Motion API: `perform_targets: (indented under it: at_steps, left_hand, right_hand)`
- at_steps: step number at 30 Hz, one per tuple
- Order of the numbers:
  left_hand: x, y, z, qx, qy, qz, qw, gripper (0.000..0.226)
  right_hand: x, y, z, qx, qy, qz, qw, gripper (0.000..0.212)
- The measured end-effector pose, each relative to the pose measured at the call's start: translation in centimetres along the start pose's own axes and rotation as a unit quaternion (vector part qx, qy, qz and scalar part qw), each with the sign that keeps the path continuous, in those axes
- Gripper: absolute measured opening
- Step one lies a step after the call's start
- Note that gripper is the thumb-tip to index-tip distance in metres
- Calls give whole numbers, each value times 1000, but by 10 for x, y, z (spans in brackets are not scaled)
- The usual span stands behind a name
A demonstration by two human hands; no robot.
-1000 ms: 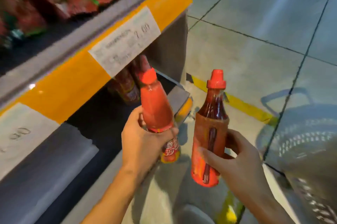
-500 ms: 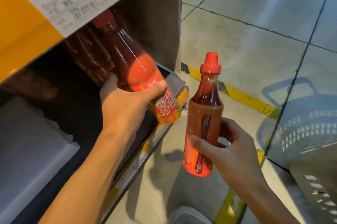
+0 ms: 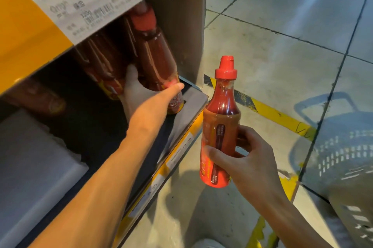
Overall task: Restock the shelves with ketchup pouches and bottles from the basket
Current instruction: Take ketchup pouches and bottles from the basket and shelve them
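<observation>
Left hand grips a red-capped ketchup bottle on the shelf; right hand holds another.

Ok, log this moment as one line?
left hand: grips shelf bottle, upright on lower shelf | right hand: holds second bottle outside | basket: right

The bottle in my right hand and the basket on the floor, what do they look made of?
Bottle: likely clear glossy plastic, red sauce showing through, shrink-film label, opaque red plastic cap. Basket: probably moulded grey plastic, given its perforated walls.
</observation>
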State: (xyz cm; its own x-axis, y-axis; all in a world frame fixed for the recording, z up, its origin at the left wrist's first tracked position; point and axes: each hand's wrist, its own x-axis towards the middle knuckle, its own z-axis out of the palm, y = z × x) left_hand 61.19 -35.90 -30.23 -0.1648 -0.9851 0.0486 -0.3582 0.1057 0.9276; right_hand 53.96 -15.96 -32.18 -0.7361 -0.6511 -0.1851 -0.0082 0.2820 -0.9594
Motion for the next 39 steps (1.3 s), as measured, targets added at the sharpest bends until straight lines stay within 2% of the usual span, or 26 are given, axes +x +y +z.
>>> perform_targets:
  at_steps: [6,12,16,19,22,24,27,29,33,35,37,39]
  left_hand:
    - [-1,-9,2,16,9,33,999,99]
    - [-3,-21,5,3,11,16,1000,95]
    - [-1,-19,9,-8,17,13,1000,90]
    - [2,-13,13,-3,9,10,1000,89]
    - [-4,-10,10,3,-13,1,1000,86]
    - [-13,-12,-2,38,-30,24,999,73]
    - [-32,-23,-43,138,-28,79,987,41]
    - [-40,-37,-82,227,-16,90,970,35]
    - [-40,-69,-161,402,6,54,914,47]
    - [-39,-88,-188,471,-15,39,881,59]
    - [-43,-106,-203,464,-35,18,885,73]
    - [-48,-121,-209,483,-24,45,874,80]
  right_hand:
    - [4,1,4,-20,7,-2,1000,56]
    - [3,2,5,-20,3,-14,1000,60]
    - [5,-1,6,-15,8,-18,1000,72]
    - [6,-4,7,-17,8,-20,1000,80]
    - [6,-7,9,-22,11,-31,999,80]
    - [4,-9,11,-25,7,-41,999,71]
    - [0,-14,17,-30,-10,-67,997,58]
    - [-3,-21,25,-30,-25,-77,996,56]
    - [-12,-33,54,-59,-77,-94,991,57]
    - [-16,-37,71,-68,-96,-109,987,54]
    - [-17,-41,86,-77,-107,-135,982,55]
    - [-15,-48,100,-88,-121,-153,977,59]
